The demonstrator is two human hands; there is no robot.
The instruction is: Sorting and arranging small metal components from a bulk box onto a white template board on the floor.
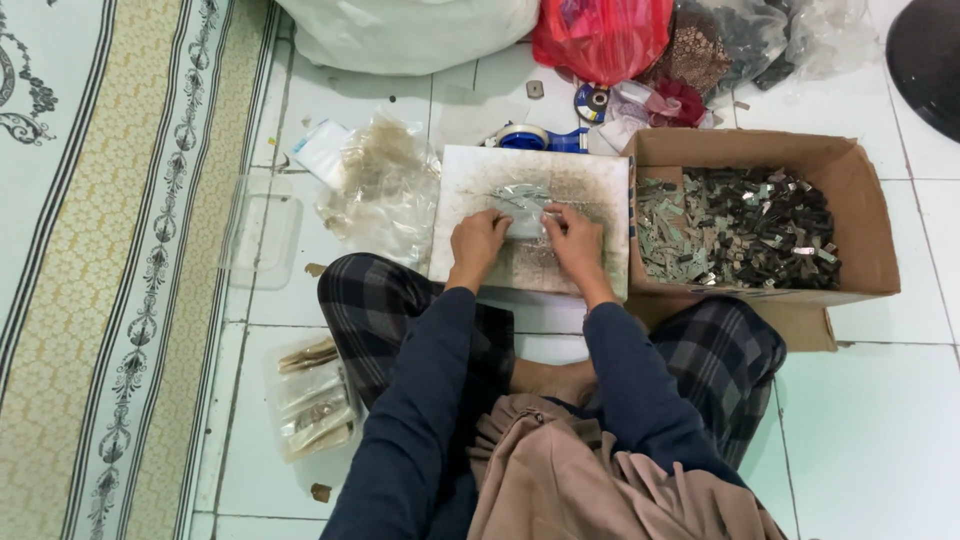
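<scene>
An open brown cardboard box [858, 190] sits on the floor at the person's right, heaped with small dark and silvery pieces. Behind it lie a red plastic bag [600, 38] and a big white sack [400, 35]. Small clear filled packets [315, 398] are stacked at the left.

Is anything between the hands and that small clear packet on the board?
Nothing visible. The left hand and right hand both already rest on the small clear packet, which lies on the board.
</scene>
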